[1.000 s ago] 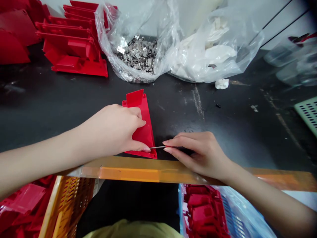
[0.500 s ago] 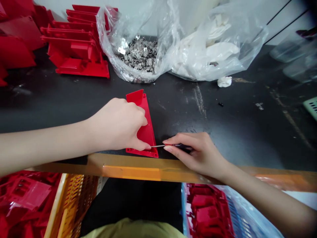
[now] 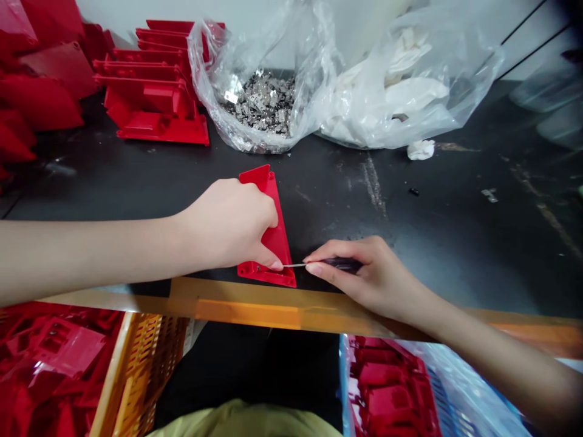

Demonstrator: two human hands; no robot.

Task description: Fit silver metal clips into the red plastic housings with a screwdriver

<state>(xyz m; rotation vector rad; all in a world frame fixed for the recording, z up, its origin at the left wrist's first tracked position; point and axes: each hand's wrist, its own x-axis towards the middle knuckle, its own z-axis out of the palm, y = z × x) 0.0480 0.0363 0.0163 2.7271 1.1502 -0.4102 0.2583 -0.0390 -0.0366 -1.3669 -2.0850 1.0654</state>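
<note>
A red plastic part (image 3: 279,240) lies on the black table close to its front edge. My left hand (image 3: 232,224) grips this part from above, with the thumb pressed down near its lower end and the other fingers over its far side. Between the fingers and thumb of my right hand (image 3: 368,270) is a tool with a dark handle (image 3: 342,264). Its thin metal shaft (image 3: 295,265) points left and reaches the part beside my left thumb; the thumb hides the tip.
Behind stand red parts (image 3: 152,109), an open plastic bag of small metal pieces (image 3: 264,103) and a bag of white items (image 3: 387,91). A crumpled white scrap (image 3: 421,149) lies nearby. Below the edge are a yellow crate (image 3: 136,364) and a blue crate (image 3: 444,388).
The whole view has shifted slightly, so most things appear farther right. Both hands keep their holds, and the tool's shaft remains at the part beside my left thumb.
</note>
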